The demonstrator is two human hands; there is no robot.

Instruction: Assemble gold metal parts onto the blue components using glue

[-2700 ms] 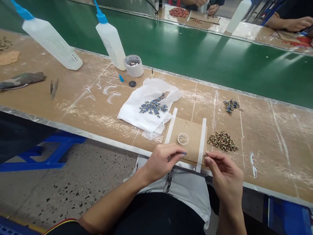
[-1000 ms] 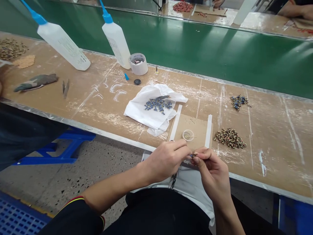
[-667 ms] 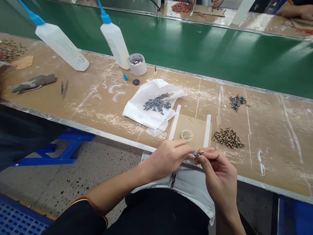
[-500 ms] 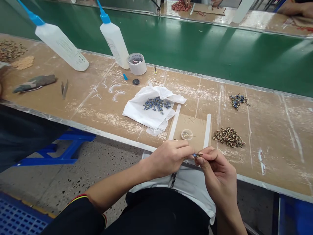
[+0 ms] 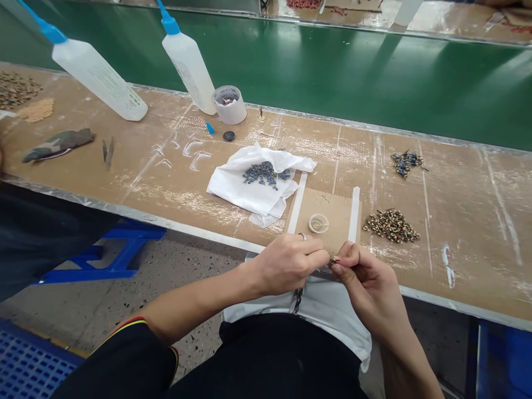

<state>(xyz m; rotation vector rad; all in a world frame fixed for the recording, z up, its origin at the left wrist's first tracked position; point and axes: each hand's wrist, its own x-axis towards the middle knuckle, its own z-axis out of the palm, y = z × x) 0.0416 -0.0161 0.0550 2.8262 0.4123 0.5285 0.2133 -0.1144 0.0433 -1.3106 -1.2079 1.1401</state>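
My left hand point(image 5: 291, 260) and my right hand point(image 5: 368, 277) meet fingertip to fingertip above the table's front edge. Between them is a tiny dark and brass-coloured part point(image 5: 332, 261), pinched by both hands and mostly covered by the fingers. Just beyond, a small round dish point(image 5: 318, 216) with a thin stick in it rests on a cardboard pad point(image 5: 332, 202) edged by white strips. Right of the pad lies a heap of small brass-coloured parts point(image 5: 392, 226). To the left, small blue parts point(image 5: 261, 173) lie on a crumpled white cloth point(image 5: 230, 185).
Farther right is a small pile of blue and brass parts point(image 5: 406, 163). Two white bottles point(image 5: 100, 80) with blue nozzles, a tape roll point(image 5: 230, 106), a black cap point(image 5: 229, 136) and tweezers point(image 5: 108, 153) stand or lie at left. A green belt point(image 5: 332, 77) runs behind the table.
The view has shifted slightly. Both hands stay together at the table edge, and the blue end of the small part seen earlier is now mostly covered by my fingers.
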